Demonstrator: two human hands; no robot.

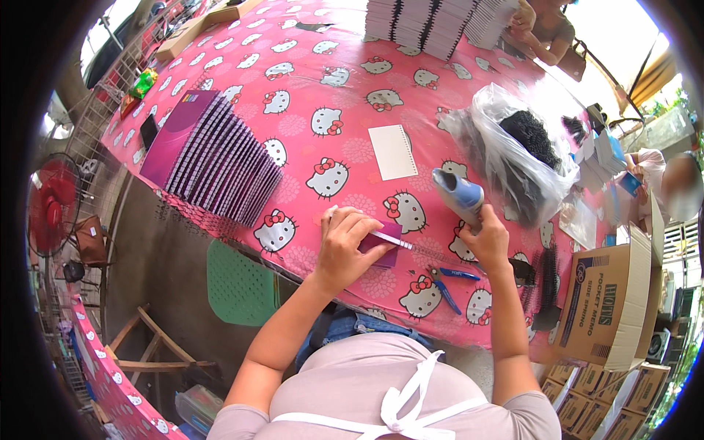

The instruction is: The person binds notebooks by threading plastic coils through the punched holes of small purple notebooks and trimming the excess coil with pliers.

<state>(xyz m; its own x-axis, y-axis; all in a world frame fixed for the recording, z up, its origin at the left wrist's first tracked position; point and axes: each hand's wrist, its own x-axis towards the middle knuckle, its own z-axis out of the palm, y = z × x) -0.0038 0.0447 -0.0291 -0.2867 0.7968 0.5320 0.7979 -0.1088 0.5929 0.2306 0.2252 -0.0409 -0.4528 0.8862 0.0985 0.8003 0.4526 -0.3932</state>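
Observation:
My left hand (343,246) is closed on a small purple notebook (385,255) near the table's front edge, its fingers and thumb along the white bound edge. A thin spiral coil (433,255) runs from that edge toward the right. My right hand (485,238) grips a blue-and-grey tube-shaped handheld tool (460,192), tilted, its wide end pointing up and left; its exact kind is unclear. Blue-handled cutting pliers (445,284) lie splayed between my hands, nearer to me. Beyond them lies a small white spiral pad (392,152).
A tall stack of purple notebooks (216,158) stands left. A clear plastic bag (484,125) of black coils sits right, beside a cardboard box (598,304). White notebook stacks (433,26) stand at the back, near another person's hand (522,20). A green stool (238,282) is front left.

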